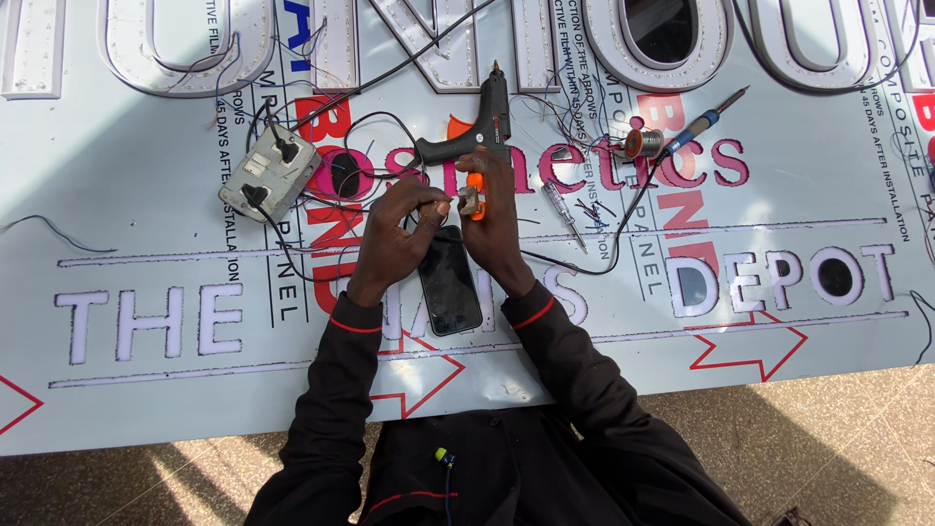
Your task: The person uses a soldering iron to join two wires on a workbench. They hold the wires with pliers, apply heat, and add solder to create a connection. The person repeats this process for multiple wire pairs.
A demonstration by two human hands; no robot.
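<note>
Right hand [492, 200] — one orange-handled cutter [473, 200]

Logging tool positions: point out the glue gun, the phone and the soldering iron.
glue gun [484, 122], head view, on its black body.
phone [449, 281], head view, middle of its dark screen.
soldering iron [697, 125], head view, on its blue handle.

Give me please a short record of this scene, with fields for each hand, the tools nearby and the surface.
left hand: left hand pinches a thin wire at the fingertips
right hand: right hand holds a small orange-handled tool
between the hands: dark phone, lying flat, screen off
behind the hands: black glue gun, lying on its side
left side: grey socket box with plugs in it
right side: screwdriver, solder reel, soldering iron
surface: white sign panel with cut-out letters
</note>
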